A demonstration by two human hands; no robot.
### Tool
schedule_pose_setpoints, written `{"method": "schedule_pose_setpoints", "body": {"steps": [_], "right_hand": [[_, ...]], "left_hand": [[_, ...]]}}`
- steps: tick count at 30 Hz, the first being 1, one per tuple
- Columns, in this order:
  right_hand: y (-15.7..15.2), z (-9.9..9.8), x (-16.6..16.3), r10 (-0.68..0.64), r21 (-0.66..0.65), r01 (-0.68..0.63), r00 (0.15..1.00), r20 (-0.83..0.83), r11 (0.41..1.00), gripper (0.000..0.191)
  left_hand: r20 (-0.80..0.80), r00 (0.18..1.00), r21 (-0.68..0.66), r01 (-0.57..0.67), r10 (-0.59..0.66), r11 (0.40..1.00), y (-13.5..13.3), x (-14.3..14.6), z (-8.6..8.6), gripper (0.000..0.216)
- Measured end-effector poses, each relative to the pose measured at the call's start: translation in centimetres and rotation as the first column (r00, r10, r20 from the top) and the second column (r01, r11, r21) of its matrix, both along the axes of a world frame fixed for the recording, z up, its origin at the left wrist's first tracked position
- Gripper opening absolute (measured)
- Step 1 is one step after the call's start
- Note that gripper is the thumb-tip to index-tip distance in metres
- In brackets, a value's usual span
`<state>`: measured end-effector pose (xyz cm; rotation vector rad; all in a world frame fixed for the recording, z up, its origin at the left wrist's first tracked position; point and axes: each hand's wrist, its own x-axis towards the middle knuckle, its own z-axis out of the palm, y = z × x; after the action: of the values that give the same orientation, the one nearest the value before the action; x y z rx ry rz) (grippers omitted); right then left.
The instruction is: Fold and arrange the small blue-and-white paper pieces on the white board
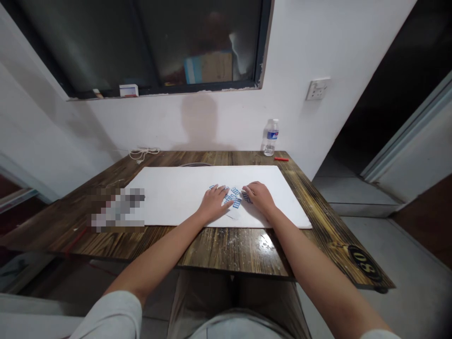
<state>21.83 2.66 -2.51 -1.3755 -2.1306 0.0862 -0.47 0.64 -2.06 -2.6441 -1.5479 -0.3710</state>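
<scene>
Several small blue-and-white cards (234, 197) lie in a loose heap on a white sheet (169, 195) that covers the middle of a dark wooden table (226, 249). My left hand (213, 203) rests flat on the left side of the heap, fingers stretched out over the cards. My right hand (259, 194) lies on the heap's right side with its fingers curled down onto the cards. Both palms face down. The cards under the hands are partly hidden.
A clear water bottle (270, 137) stands at the table's back right by the wall, a red pen (281, 159) beside it. A coiled white cable (143, 152) lies at the back left. A blurred patch (118, 208) covers something at the sheet's left edge. An open doorway is on the right.
</scene>
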Motion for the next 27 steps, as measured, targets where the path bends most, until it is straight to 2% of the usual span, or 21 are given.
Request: {"method": "schedule_pose_setpoints", "body": {"steps": [3,5,8,12,17,21,27], "right_hand": [[0.0,-0.2,-0.2,0.092,-0.034,-0.092,0.996,-0.021,0.995,0.037],[-0.1,-0.3,-0.5,0.129,-0.088,-0.127,0.992,0.010,0.988,0.037],[-0.2,-0.2,-0.6,0.095,-0.119,-0.092,0.995,0.020,0.989,0.037],[-0.1,-0.4,-0.4,0.047,-0.078,-0.050,0.998,-0.036,0.996,0.039],[-0.1,-1.0,-0.4,0.090,-0.135,-0.086,0.996,0.024,0.987,0.040],[-0.2,-1.2,-0.5,0.017,-0.146,-0.008,0.998,0.065,0.989,0.043],[0.0,-1.7,-0.3,-0.118,-0.117,0.122,0.992,0.039,0.986,0.046]], "left_hand": [[-0.038,0.984,-0.096,0.168,-0.172,0.981,0.0,-0.1,0.3,0.062],[-0.049,0.971,-0.131,0.226,-0.234,0.965,-0.1,0.0,0.5,0.060],[-0.027,0.985,-0.067,0.170,-0.172,0.983,-0.1,0.2,0.6,0.055],[-0.001,0.994,0.016,0.113,-0.113,0.993,-0.1,0.2,0.4,0.055],[0.012,0.999,-0.032,0.049,-0.049,0.998,0.0,0.1,-0.2,0.056],[0.025,0.997,-0.054,-0.075,0.076,0.996,-0.1,0.1,-0.2,0.063],[0.016,1.000,-0.065,0.022,-0.021,0.998,-0.1,0.1,0.0,0.058]]}}
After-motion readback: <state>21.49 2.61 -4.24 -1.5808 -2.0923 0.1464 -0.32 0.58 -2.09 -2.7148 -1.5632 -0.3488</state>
